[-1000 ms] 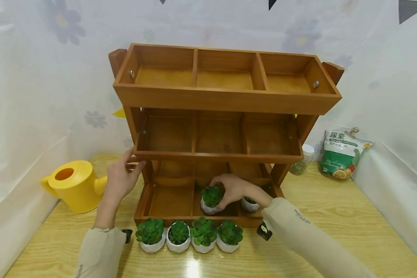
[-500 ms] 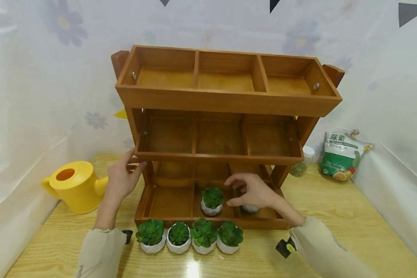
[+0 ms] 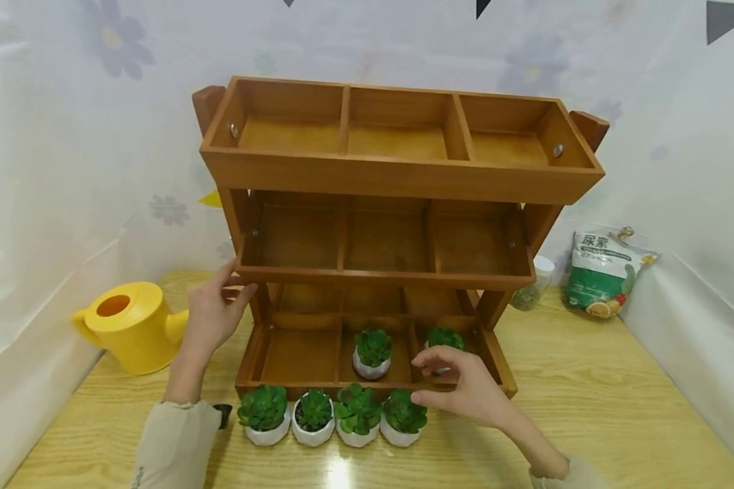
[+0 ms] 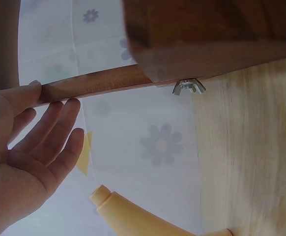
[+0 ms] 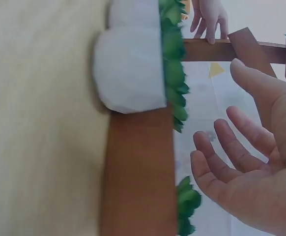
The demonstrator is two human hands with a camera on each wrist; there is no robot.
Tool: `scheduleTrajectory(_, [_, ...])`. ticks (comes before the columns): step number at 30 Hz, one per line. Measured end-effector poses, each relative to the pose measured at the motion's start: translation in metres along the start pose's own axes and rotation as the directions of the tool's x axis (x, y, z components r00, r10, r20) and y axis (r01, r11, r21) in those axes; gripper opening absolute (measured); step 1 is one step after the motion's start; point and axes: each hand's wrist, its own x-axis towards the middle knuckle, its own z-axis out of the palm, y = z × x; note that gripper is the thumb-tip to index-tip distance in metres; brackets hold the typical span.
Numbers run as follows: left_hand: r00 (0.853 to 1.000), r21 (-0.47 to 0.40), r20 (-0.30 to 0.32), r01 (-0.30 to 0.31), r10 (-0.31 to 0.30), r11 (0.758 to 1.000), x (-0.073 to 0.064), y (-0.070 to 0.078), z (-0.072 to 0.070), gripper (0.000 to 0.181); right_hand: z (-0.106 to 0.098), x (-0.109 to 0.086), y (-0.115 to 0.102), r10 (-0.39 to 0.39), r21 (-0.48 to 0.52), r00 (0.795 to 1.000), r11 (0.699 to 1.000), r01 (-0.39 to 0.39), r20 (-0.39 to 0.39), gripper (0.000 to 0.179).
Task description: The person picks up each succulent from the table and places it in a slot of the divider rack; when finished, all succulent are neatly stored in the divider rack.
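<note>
A three-tier wooden plant rack [image 3: 397,178] stands on the table. My left hand [image 3: 213,314] holds its left side at the middle tier, with thumb and fingertips at the wooden edge [image 4: 94,84] in the left wrist view. My right hand [image 3: 467,388] hovers in front of the bottom tier, fingers apart and nothing between them. It partly covers a potted succulent [image 3: 445,337] in the bottom right compartment. Another potted succulent [image 3: 372,353] sits in the bottom middle compartment. Several more succulents in white pots [image 3: 313,411] are lined up along the rack's front.
To the left of the rack stands a yellow watering can [image 3: 133,333]. A lidded jar [image 3: 531,288] and a green and white bag [image 3: 602,275] with a clip are behind on the right. White floral sheeting [image 3: 367,41] surrounds the wood-grain table [image 3: 587,394].
My right hand has let go of the succulent in the bottom middle compartment and moved right and toward me. The left hand stays at the rack.
</note>
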Motion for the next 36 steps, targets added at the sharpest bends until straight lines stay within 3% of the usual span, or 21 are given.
scheduleTrajectory(6, [1.000,-0.001,-0.009,-0.010,0.010,1.000,0.001,0.000,-0.001,0.049,0.011,-0.013,0.004,0.051,-0.022,0.998,0.998,-0.052,-0.041,0.044])
scheduleTrajectory(14, [1.000,0.003,-0.002,0.004,-0.004,1.000,0.000,0.002,-0.002,0.048,0.024,-0.030,0.008,0.021,-0.060,0.989,0.998,-0.030,-0.147,0.039])
scheduleTrajectory(16, [1.000,0.004,0.002,0.004,-0.004,1.000,0.000,0.003,-0.002,0.049,0.028,-0.035,0.010,0.051,-0.062,0.988,0.996,-0.060,-0.143,0.039])
scheduleTrajectory(23, [1.000,-0.001,-0.005,0.001,-0.001,1.000,0.001,0.003,-0.003,0.049,0.034,-0.043,0.013,0.195,-0.040,0.981,0.980,-0.196,-0.019,0.060])
scheduleTrajectory(30, [1.000,-0.008,0.000,0.009,-0.009,1.000,0.000,0.003,-0.003,0.049,0.042,-0.041,0.015,0.107,-0.131,0.993,0.985,-0.112,-0.041,0.065])
scheduleTrajectory(36, [1.000,-0.016,0.002,0.014,-0.014,1.000,-0.001,0.003,-0.002,0.049,0.045,-0.039,0.011,0.126,-0.151,0.991,0.980,-0.132,-0.052,0.066])
